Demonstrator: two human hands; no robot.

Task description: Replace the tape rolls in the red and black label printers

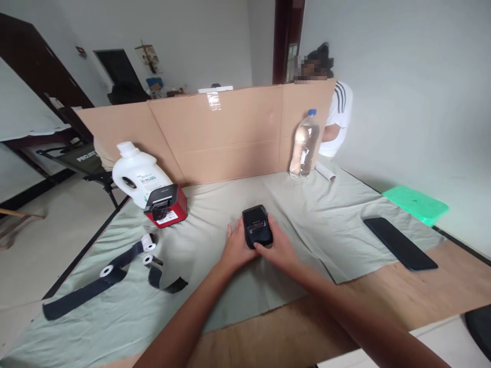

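Both hands hold a small black portable printer (258,227) just above the cloth, near the middle of the table. My left hand (237,248) is closed around its left side and underside. On the other side, my right hand (279,244) grips the right edge, its thumb on the lower corner of the front. The printer's dark face, with a band across the middle, is turned up toward me. Most of my left fingers are hidden behind it.
To the left stand a white jug (140,174) and a red-and-black boxy device (166,205). Partly unrolled dark rolls (111,272) lie nearer. A water bottle (305,145) stands by the cardboard screen (226,135). At right are a black phone-like slab (399,243), a green stool (416,202) and a person (337,120).
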